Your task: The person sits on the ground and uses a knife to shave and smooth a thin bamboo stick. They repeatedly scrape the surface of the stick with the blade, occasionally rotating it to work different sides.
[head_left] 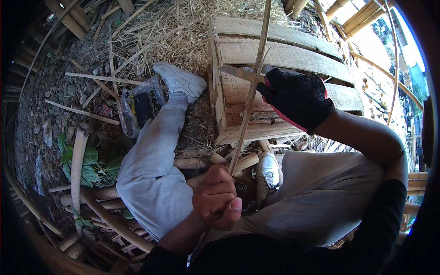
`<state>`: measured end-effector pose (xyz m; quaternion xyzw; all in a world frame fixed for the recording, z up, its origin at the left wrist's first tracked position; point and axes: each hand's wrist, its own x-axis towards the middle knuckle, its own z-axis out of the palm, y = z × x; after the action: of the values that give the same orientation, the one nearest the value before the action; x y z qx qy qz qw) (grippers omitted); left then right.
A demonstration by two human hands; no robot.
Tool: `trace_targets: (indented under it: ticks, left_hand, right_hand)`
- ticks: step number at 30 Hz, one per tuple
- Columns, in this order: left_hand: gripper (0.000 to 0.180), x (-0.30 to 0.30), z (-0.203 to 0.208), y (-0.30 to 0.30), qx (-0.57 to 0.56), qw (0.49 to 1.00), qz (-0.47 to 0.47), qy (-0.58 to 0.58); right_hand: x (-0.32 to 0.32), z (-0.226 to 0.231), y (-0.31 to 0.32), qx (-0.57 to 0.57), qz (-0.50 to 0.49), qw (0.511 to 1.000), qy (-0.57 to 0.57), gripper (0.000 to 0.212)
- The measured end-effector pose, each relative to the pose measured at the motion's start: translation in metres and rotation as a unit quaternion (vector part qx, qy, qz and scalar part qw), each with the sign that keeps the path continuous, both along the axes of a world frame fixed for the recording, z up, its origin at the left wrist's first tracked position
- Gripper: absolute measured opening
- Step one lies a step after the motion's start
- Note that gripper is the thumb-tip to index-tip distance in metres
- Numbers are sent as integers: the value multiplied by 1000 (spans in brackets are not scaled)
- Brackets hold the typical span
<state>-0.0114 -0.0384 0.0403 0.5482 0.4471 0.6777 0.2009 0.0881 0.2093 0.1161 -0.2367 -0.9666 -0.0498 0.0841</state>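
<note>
Head view: my bare left hand (216, 198) is down low between my knees, fingers curled tight round the bottom end of a long bamboo strip (250, 98). From that fist the strip runs up and slightly right, its long axis nearly upright in the picture, out past the top edge. Higher up, my right hand (295, 98) in a black glove with red trim is closed over the strip and a flat blade (236, 72) that juts left from the grip — blade set across the strip. So the strip is pinned at both ends of my reach, left hand nearer me. Behind it stands a wooden crate (279, 50); straw (183, 32) beyond, a plastic bag (140, 107) by my left shoe (181, 80).
</note>
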Motion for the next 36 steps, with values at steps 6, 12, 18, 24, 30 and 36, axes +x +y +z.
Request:
trace_targets:
  ticks: [6, 12, 18, 24, 30, 36]
  left_hand:
    - [30, 1, -4, 2, 19, 1000, 13, 13]
    - [30, 0, -4, 2, 25, 1000, 10, 15]
    - [23, 0, -3, 1, 16, 999, 29, 18]
    - [31, -10, 12, 8, -85, 974, 154, 146]
    - [36, -15, 6, 4, -258, 949, 46, 174]
    - [37, -14, 3, 3, -287, 944, 40, 160]
  right_hand:
    - [1, -1, 1, 4, 11, 1000, 6, 28]
    - [2, -1, 2, 12, 23, 1000, 13, 27]
    - [0, -1, 0, 15, 7, 1000, 8, 28]
    - [0, 1, 0, 6, -5, 1000, -19, 29]
    - [0, 3, 0, 0, -18, 1000, -26, 30]
    - [-1, 3, -1, -4, -7, 1000, -15, 30]
